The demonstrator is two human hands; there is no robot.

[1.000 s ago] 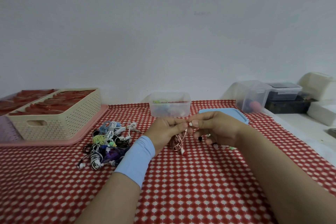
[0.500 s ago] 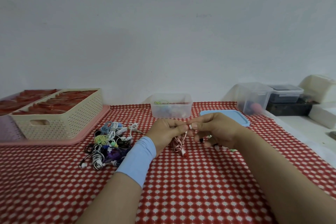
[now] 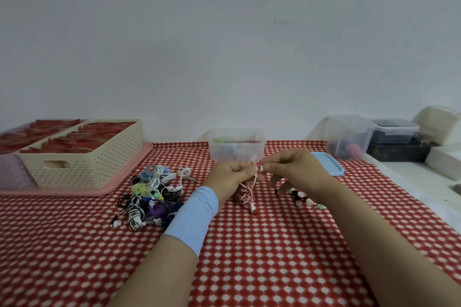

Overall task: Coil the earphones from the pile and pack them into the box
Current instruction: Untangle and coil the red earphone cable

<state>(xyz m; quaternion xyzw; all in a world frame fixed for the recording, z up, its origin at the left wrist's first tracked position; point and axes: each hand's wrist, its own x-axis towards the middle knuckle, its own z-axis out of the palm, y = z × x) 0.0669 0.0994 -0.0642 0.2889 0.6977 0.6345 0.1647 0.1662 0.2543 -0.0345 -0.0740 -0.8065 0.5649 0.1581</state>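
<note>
The task was partly done, by the look of it. The clear box (image 3: 237, 154), at 12 o'clock from the hands, already held a few coloured coils, though its cloudy wall hid how many. Much was left: the pile (image 3: 152, 194) of tangled earphones lay on the checked cloth (image 3: 274, 257) at 9 o'clock from the left hand (image 3: 230, 174). Another loose set (image 3: 303, 197) lay at 6 o'clock under the right hand (image 3: 296, 169).

The pink-and-white earphones (image 3: 245, 194) were in mid-coil. The left hand was clenched round their bunched cord and one bud dangled below. The right hand pinched a white end of the cord between thumb and forefinger, touching the left fingertips. The blue lid (image 3: 328, 166) lay off the box, at 3 o'clock from the right hand.

Against half a second before, little differed. Both grips were the same and the bud hung in much the same place.
</note>
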